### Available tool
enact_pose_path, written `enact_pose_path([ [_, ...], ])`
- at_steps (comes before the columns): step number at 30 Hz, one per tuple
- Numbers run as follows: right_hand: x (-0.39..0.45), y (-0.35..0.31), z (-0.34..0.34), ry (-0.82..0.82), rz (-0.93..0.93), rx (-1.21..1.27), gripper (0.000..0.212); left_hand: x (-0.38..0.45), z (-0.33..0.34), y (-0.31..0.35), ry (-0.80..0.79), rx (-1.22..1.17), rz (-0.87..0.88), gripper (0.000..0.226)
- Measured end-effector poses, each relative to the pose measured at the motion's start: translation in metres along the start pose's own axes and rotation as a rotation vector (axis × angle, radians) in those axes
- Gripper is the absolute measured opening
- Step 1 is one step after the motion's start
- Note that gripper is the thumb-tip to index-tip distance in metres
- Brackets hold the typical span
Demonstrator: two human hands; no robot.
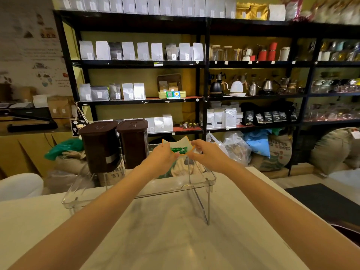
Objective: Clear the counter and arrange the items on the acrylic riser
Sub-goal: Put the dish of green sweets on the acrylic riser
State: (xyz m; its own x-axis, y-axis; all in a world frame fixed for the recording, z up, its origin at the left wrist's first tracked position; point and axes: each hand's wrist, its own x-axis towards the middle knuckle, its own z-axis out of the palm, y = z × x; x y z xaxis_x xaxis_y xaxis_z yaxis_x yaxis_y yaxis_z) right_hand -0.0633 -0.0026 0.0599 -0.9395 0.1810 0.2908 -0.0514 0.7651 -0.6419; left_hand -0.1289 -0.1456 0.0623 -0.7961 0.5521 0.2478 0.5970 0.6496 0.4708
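White marble counter (175,240) carries a clear acrylic riser (196,184). Above its right part, left hand (164,154) and right hand (207,152) grip a small orange-rimmed dish (178,148) with green contents, upright, long axis left-right.

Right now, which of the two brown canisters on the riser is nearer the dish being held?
The right-hand brown canister, standing next to the left hand holding the small dish; the other canister stands farther left.

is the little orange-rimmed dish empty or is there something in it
Not empty. The dish, held between the left hand and right hand above the acrylic riser, has green pieces in it; what they are, cannot tell.
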Motion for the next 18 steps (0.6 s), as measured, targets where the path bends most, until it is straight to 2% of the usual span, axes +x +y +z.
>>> enact_pose_path([
  [7, -0.032, -0.012, -0.018, -0.045, -0.002, -0.035, 0.054, -0.005, -0.008, 0.005, 0.031, 0.280, 0.081, 0.028],
  [12, -0.073, -0.021, -0.041, -0.019, -0.037, -0.121, 0.052, -0.010, -0.006, 0.011, 0.025, 0.308, 0.086, 0.027],
  [16, -0.113, -0.027, -0.057, -0.017, -0.061, -0.161, 0.047, -0.025, -0.006, 0.017, 0.093, 0.274, 0.090, 0.035],
  [18, -0.136, -0.029, -0.062, -0.023, -0.064, -0.164, 0.044, -0.040, -0.007, 0.021, 0.130, 0.324, 0.156, 0.035],
])
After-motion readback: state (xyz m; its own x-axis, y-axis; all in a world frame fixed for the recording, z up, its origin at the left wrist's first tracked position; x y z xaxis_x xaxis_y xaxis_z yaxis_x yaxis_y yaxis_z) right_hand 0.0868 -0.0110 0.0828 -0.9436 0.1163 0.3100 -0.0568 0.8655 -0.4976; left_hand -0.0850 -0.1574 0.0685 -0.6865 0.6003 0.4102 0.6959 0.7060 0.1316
